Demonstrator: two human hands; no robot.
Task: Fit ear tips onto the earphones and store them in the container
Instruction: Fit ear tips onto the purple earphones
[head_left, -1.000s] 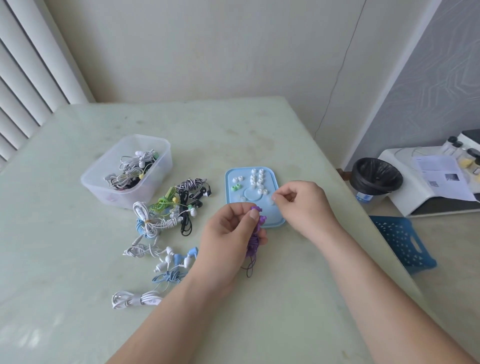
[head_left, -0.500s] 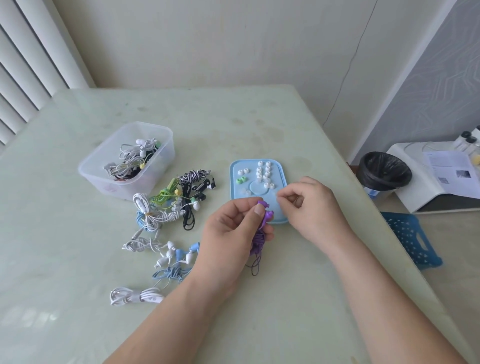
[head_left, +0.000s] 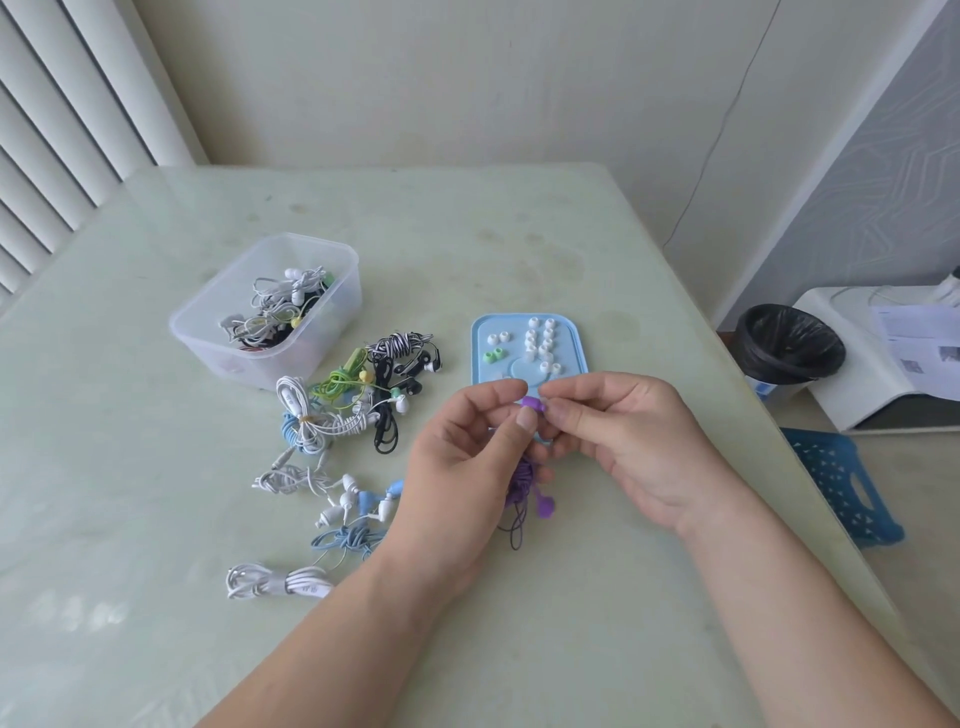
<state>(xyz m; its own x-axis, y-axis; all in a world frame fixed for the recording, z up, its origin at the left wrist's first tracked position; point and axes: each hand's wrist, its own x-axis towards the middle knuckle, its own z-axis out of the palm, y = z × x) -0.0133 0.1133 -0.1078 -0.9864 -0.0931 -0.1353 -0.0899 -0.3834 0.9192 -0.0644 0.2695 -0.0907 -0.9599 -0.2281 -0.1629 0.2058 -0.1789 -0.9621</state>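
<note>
My left hand pinches a purple earbud between thumb and forefinger; the rest of the purple earphones hang below it, second bud dangling. My right hand meets it from the right, fingertips pinched at the bud; whatever they hold is too small to make out. Just behind the hands lies a blue tray with several white ear tips and two green ones. A clear plastic container at the back left holds several coiled earphones.
Loose bundled earphones lie left of my hands: black, green and white ones, blue and white ones, and a white coil. The table's right edge is close; beyond it stand a black bin and a blue stool.
My right hand has moved left from the tray's edge until its fingertips meet the purple earbud in my left hand. The second bud now dangles below.
</note>
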